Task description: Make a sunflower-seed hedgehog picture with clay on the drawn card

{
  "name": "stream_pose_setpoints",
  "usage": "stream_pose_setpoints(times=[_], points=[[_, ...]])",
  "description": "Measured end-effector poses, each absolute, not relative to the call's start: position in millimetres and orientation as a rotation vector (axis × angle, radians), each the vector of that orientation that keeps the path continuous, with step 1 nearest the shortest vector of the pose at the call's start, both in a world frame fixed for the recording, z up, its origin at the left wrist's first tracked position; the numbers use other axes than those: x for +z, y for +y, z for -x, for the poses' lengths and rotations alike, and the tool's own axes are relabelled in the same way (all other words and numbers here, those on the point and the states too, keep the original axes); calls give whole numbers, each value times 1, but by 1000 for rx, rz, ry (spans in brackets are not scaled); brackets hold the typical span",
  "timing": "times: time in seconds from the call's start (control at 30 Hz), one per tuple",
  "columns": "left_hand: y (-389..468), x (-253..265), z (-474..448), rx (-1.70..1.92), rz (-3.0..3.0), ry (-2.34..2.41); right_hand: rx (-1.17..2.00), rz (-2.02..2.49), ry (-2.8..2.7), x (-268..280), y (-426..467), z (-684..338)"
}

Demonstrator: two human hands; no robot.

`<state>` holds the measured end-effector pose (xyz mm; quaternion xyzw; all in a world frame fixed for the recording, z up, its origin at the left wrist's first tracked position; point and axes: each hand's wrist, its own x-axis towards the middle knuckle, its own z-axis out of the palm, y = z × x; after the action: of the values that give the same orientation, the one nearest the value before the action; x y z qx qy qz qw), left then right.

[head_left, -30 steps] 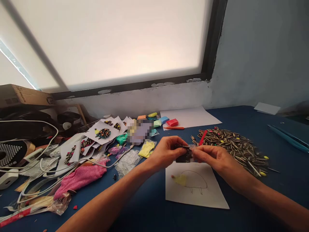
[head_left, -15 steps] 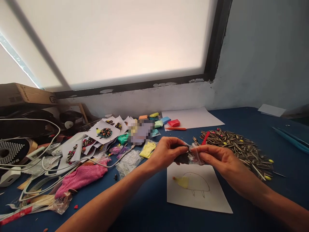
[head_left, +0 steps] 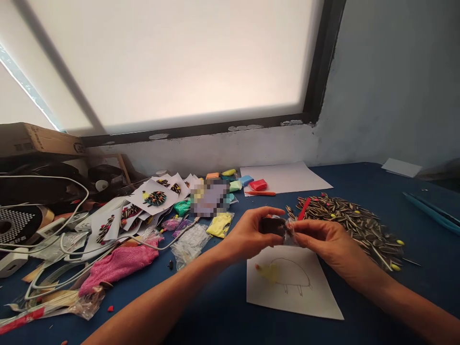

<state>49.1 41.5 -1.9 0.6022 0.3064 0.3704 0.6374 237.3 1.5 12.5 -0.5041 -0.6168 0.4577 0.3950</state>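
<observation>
Between my hands is a small packet of black modelling clay (head_left: pixel 272 226) in clear plastic, held above a sheet of paper. My left hand (head_left: pixel 246 235) is closed around the clay's left side, fingers over the top and thumb below. My right hand (head_left: pixel 328 237) pinches the clear wrapper (head_left: pixel 289 234) at the packet's right end. Beneath them lies the white paper (head_left: pixel 294 303) with a pencil outline of a hedgehog-like animal (head_left: pixel 291 273). Its snout is covered in yellow, with an orange-red tip. A heap of striped sunflower seeds (head_left: pixel 348 218) lies beyond my right hand.
Red (head_left: pixel 258 184) and blue clay packets (head_left: pixel 246 180) lie by a blank white sheet (head_left: pixel 287 175). A yellow packet (head_left: pixel 220 225) is left of my hands. Farther left are seed-decorated papers (head_left: pixel 154 197), a pink cloth (head_left: pixel 120 268) and white cables. A blue tool (head_left: pixel 429 211) lies far right.
My left hand has shifted its grip, from pinching the packet's top to holding it between fingers above and thumb below. More of the black clay now shows. My right hand stays on the wrapper.
</observation>
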Motion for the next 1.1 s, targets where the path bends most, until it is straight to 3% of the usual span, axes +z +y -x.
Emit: stream_pose_setpoints(times=[0.63, 1.1], points=[[32, 8, -52, 808, -1366, 800, 697, 1207, -1901, 9, -7, -233], [34, 2, -52, 841, -1235, 691, 829, 1211, -1789, 13, -6, -231]])
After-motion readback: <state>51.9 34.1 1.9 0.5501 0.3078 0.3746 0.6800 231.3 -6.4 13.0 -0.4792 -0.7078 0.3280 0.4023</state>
